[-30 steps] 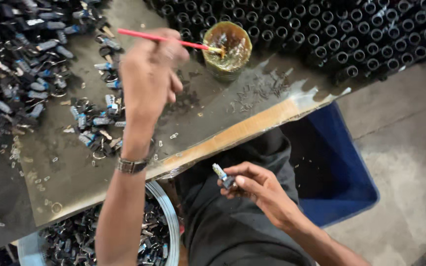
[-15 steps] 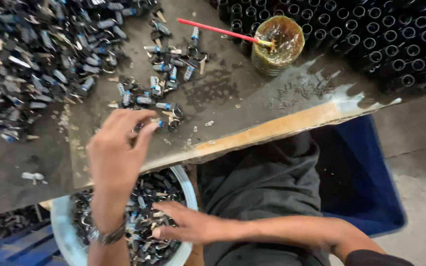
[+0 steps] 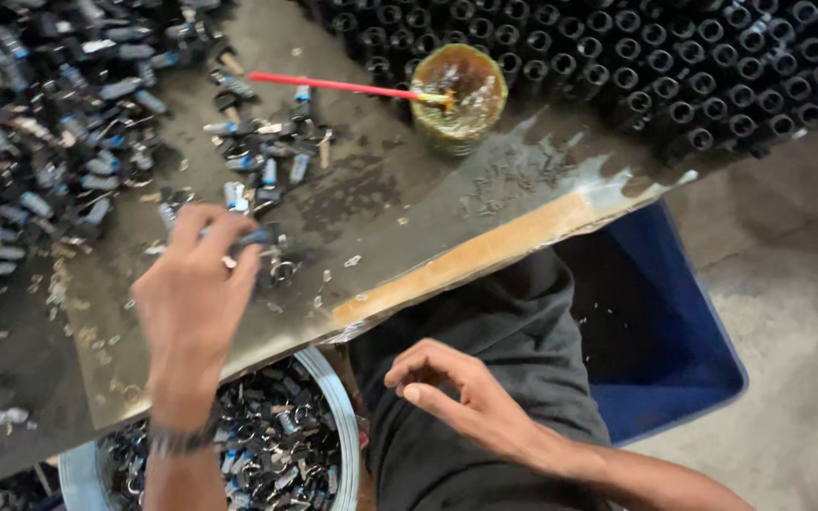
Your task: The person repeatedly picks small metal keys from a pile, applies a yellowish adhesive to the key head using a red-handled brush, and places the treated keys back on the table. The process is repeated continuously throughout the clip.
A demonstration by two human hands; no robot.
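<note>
Scuffed grey worktable [image 3: 409, 237] over concrete floor [image 3: 788, 312]; left hand [image 3: 196, 293] pinching small blue-black part [image 3: 256, 237]; right hand [image 3: 456, 393] loosely open, empty.

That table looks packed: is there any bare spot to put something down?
Yes: the table is bare between the small parts and the jar, down to its front edge. The far left is heaped with parts; black tubes fill the back right. The left hand hovers over the small parts.
</note>
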